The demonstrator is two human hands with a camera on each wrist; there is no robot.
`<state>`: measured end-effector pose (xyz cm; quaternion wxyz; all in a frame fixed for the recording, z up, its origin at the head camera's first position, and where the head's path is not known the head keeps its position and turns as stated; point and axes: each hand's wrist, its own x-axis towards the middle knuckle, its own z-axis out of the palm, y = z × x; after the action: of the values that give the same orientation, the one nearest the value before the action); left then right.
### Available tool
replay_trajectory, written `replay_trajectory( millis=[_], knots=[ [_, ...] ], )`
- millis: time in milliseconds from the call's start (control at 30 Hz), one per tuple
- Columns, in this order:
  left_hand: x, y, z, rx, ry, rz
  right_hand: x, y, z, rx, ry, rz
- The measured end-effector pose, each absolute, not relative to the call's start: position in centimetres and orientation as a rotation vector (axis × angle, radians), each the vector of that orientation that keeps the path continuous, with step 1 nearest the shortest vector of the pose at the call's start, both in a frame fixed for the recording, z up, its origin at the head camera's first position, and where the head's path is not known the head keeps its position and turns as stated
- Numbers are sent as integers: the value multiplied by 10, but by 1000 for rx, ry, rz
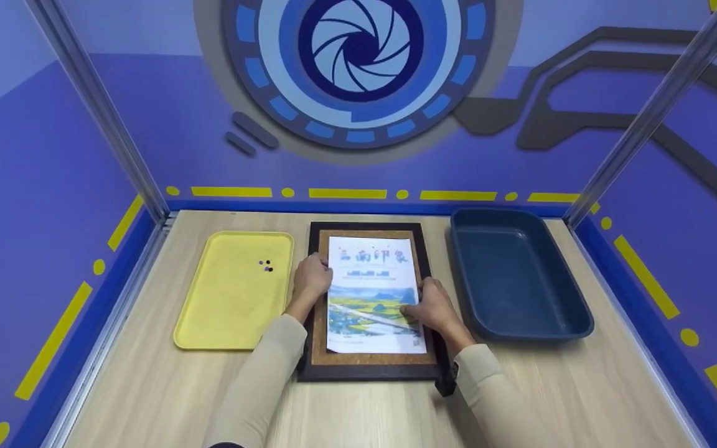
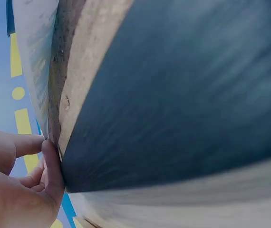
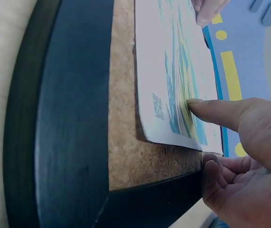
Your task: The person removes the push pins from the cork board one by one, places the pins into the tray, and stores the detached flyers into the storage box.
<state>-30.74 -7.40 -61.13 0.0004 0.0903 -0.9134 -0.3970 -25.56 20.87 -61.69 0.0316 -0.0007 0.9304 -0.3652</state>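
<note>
A printed landscape poster (image 1: pixel 374 298) lies on a cork board (image 1: pixel 371 359) with a dark frame (image 1: pixel 365 373). At the poster's left edge, my left hand (image 1: pixel 312 274) pinches the paper between thumb and finger, also visible in the left wrist view. My right hand (image 1: pixel 439 305) is at the opposite side. Its straight thumb (image 3: pixel 216 107) presses on the poster's picture, while the other fingers (image 3: pixel 211 175) bend against the frame's right side. In the right wrist view, the poster's near corner stands slightly off the cork.
Left of the board is a yellow tray (image 1: pixel 228 311) with several tiny purple and black pieces (image 1: pixel 266 266). A deep dark-blue bin (image 1: pixel 520 280) stands on the right. A short dark piece (image 1: pixel 445 386) projects from the frame's near right corner. Blue panels (image 1: pixel 358 171) enclose the table.
</note>
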Motion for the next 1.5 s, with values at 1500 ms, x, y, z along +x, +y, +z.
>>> replay_trajectory(
  millis=[1500],
  knots=[
    [-309, -74, -614, 301, -2803, -1265, -256, 222, -620, -175, 2867, -1164]
  ],
)
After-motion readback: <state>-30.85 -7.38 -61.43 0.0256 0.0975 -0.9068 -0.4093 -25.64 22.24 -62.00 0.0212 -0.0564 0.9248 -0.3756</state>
